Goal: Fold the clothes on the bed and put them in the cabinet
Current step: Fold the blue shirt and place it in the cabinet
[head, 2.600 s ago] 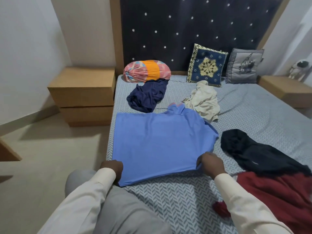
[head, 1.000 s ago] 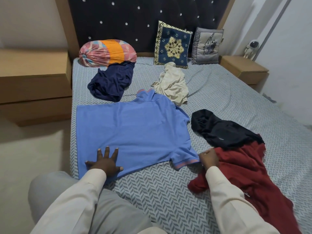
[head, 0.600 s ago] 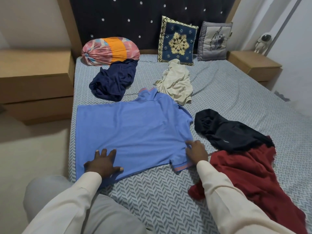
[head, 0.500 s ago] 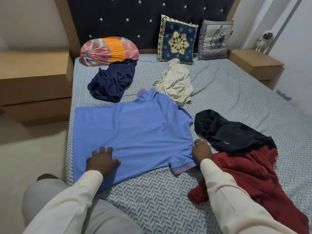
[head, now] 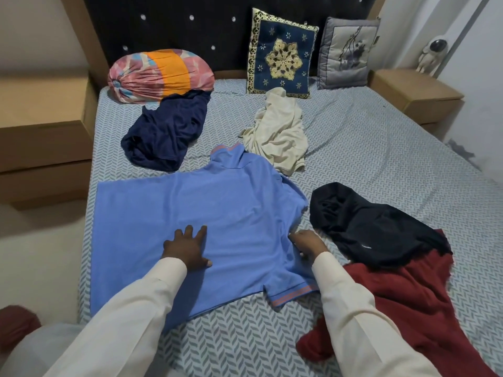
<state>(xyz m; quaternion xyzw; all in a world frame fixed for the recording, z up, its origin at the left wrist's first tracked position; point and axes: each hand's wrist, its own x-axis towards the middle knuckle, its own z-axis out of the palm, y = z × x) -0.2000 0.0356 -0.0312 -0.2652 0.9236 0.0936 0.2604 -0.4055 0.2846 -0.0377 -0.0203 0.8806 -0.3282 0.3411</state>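
Bed (head: 381,148) is seen in a grey herringbone sheet, backed by a studded dark headboard (head: 217,23) | blue polo shirt (head: 217,208) is laid flat by the bed's near left edge, sleeve pink-trimmed | left hand (head: 187,248) is pressed on it, fingers spread | right hand (head: 307,242) is curled at its sleeve seam; whether it has hold cannot be told

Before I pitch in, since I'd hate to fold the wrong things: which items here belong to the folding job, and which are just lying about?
Job: blue polo shirt, left hand flat on it, right hand at its edge; navy garment; cream garment; black garment; red garment.
Lying about: patterned bolster; blue cushion; grey cushion; astronaut figure.
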